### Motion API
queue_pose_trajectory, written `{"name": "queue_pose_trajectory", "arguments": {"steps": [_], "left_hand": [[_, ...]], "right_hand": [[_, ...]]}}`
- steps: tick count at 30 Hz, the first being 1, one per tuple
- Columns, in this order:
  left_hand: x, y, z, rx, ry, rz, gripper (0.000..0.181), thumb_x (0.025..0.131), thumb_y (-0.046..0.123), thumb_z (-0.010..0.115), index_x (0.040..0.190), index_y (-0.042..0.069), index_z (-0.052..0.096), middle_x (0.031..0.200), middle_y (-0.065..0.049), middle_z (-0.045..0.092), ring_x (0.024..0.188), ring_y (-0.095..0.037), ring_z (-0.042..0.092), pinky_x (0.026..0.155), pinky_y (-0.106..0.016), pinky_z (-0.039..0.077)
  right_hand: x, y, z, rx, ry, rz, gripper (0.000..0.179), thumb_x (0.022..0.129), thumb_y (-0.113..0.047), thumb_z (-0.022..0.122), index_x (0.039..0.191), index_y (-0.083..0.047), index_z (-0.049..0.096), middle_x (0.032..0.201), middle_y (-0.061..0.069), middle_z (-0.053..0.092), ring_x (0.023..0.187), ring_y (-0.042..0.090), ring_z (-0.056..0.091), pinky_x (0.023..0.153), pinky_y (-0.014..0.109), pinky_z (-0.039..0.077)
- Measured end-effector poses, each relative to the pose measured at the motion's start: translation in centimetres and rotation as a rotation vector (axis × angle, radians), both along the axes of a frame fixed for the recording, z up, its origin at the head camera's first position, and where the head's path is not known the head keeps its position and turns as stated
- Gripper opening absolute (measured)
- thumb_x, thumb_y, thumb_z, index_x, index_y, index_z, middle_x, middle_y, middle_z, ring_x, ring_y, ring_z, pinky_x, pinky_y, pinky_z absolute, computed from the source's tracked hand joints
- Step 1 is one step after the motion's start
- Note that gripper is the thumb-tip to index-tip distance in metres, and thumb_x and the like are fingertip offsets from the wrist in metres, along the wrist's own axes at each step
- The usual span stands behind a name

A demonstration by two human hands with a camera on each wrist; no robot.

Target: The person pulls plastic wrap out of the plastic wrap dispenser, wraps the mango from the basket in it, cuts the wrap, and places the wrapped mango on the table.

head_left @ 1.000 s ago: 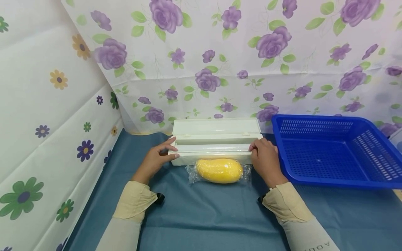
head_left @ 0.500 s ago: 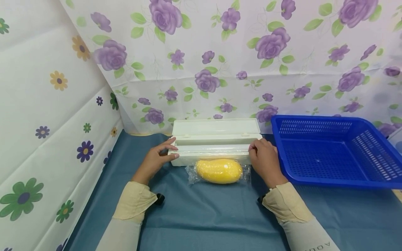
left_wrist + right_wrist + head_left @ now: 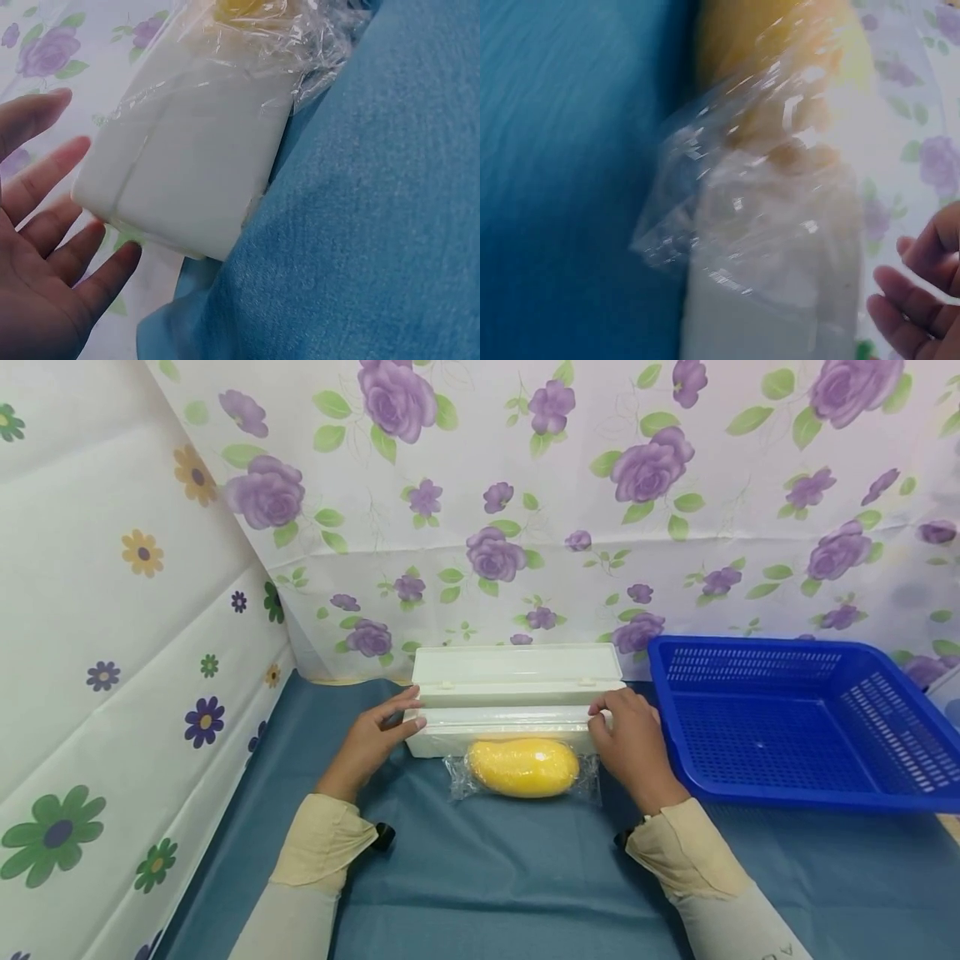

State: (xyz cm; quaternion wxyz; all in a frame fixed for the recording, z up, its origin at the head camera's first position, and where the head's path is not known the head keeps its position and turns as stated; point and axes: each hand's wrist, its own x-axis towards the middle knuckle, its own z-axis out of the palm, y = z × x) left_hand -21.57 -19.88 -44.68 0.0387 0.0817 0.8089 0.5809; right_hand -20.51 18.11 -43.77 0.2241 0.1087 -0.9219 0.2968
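A long white cling film box (image 3: 495, 741) lies in the head view with its lid (image 3: 516, 664) raised at the back. The film roll (image 3: 480, 716) shows inside it. Against its front rests a yellow oblong fruit (image 3: 523, 768) in clear film; its kind is unclear. The left hand (image 3: 367, 739) is at the box's left end, fingers spread; in the left wrist view this hand (image 3: 45, 262) has fingertips close to the end of the box. At the right end, the right hand (image 3: 633, 739) reaches over the roll with bent fingers, thumb and forefinger apart. Several fingers (image 3: 911, 289) show beside the box.
A blue plastic basket (image 3: 787, 793) stands at the right, close to the right hand. Blue-green cloth (image 3: 495, 877) covers the table. Flowered sheets (image 3: 480, 468) hang behind and at the left.
The right thumb and forefinger have shifted slightly left along the roll and parted. The left hand has barely moved, while box and fruit are in nearly the same place.
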Motion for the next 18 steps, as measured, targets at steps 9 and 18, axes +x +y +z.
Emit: {"name": "queue_pose_trajectory", "arguments": {"steps": [9, 18], "left_hand": [[0.4, 1.6, 1.0, -0.096, 0.141, 0.083, 0.054, 0.097, 0.032, 0.070, 0.146, 0.016, 0.054, 0.163, -0.001, 0.038, 0.156, -0.023, 0.025, 0.123, -0.054, 0.027], [2.8, 4.8, 3.4, -0.300, 0.451, 0.074, 0.033, 0.093, 0.023, 0.075, 0.125, 0.015, 0.071, 0.135, -0.005, 0.063, 0.132, -0.026, 0.054, 0.106, -0.054, 0.047]], "right_hand": [[1.8, -2.0, 2.1, 0.134, 0.152, 0.326, 0.009, 0.090, -0.008, 0.071, 0.099, -0.008, 0.067, 0.101, 0.010, 0.064, 0.098, 0.029, 0.061, 0.091, 0.046, 0.052], [2.6, -3.0, 2.1, 0.239, 0.066, 0.426, 0.019, 0.088, -0.019, 0.080, 0.102, -0.011, 0.070, 0.102, 0.005, 0.064, 0.097, 0.023, 0.060, 0.087, 0.041, 0.053]]}}
